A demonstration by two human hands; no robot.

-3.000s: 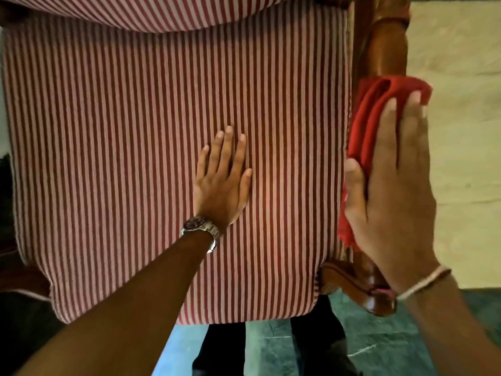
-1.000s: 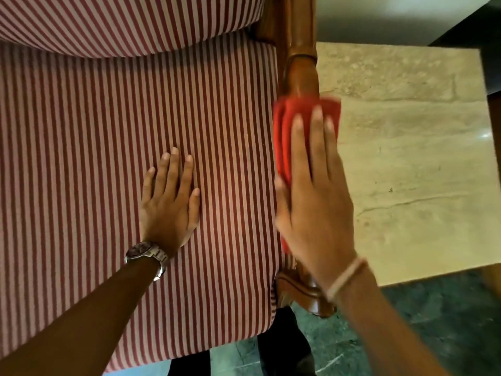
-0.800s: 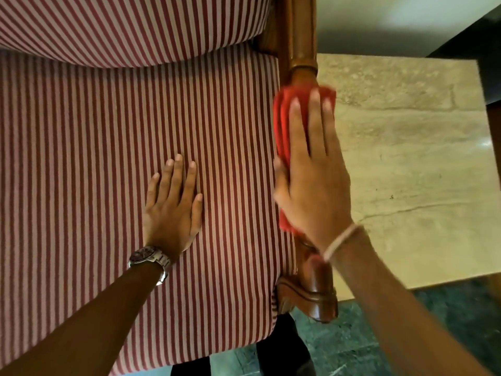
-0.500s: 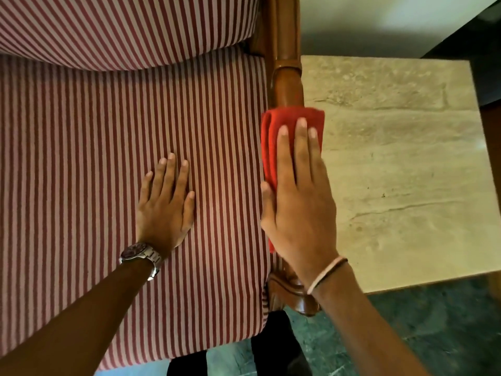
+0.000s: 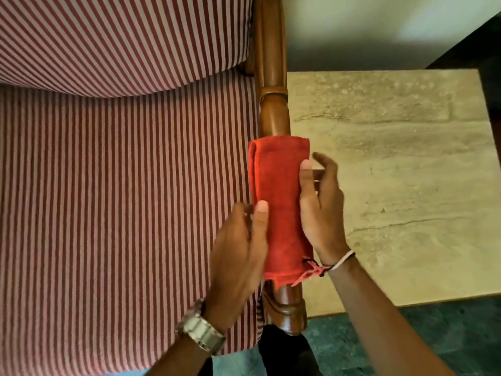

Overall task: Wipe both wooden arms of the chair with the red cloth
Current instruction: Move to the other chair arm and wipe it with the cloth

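Note:
The red cloth (image 5: pixel 279 202), folded long, lies draped along the chair's right wooden arm (image 5: pixel 273 109) and covers its middle stretch. My left hand (image 5: pixel 238 256) holds the cloth's left edge, thumb on top. My right hand (image 5: pixel 321 210) holds its right edge, thumb on top and fingers curled under beside the arm. The arm's carved front end (image 5: pixel 284 308) shows below the cloth. The chair's other wooden arm is out of view.
The red-and-white striped seat cushion (image 5: pixel 122 213) fills the left, with the striped back cushion (image 5: pixel 122 36) above it. A beige stone-topped side table (image 5: pixel 406 172) stands right against the arm. Green floor (image 5: pixel 447 335) shows below it.
My left hand left the seat cushion and came over to the cloth. My right hand went from pressing flat on top of the cloth to gripping its right edge.

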